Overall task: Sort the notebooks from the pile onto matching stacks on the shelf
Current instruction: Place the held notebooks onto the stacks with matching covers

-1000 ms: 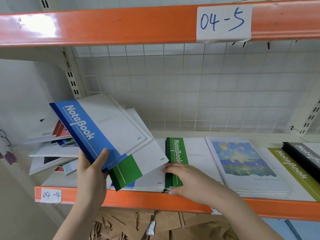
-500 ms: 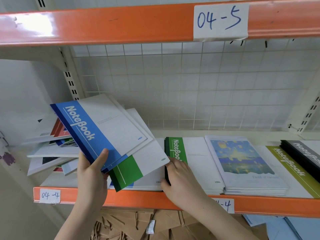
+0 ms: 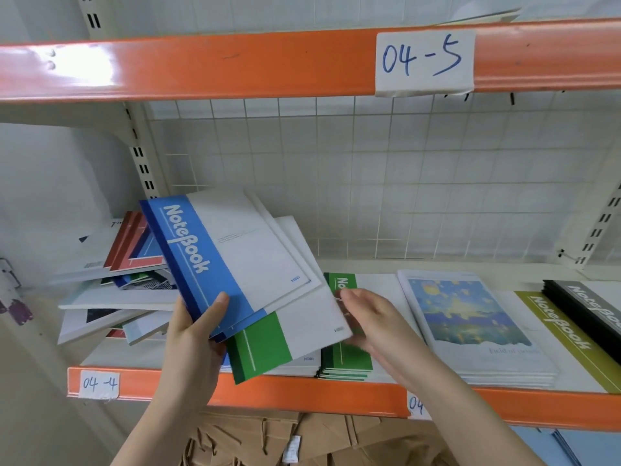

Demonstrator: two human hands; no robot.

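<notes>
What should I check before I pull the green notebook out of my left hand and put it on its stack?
1. Left hand grips the fan of notebooks: ok.
2. Green notebook sticks out at the bottom of the fan: ok.
3. Right hand at its right edge: ok; firm pinch: cannot tell.
4. Green stack lies just below, top free: ok.
5. Blue notebook lies on top and may slide along: cannot tell.

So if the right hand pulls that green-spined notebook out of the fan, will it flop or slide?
The green-spined notebook looks flat and unbent though overhanging, so probably fairly stiff. Its cover seems smooth, so it would likely slide free easily. The left hand grips only one corner of the fan, so the others may shift.
</notes>
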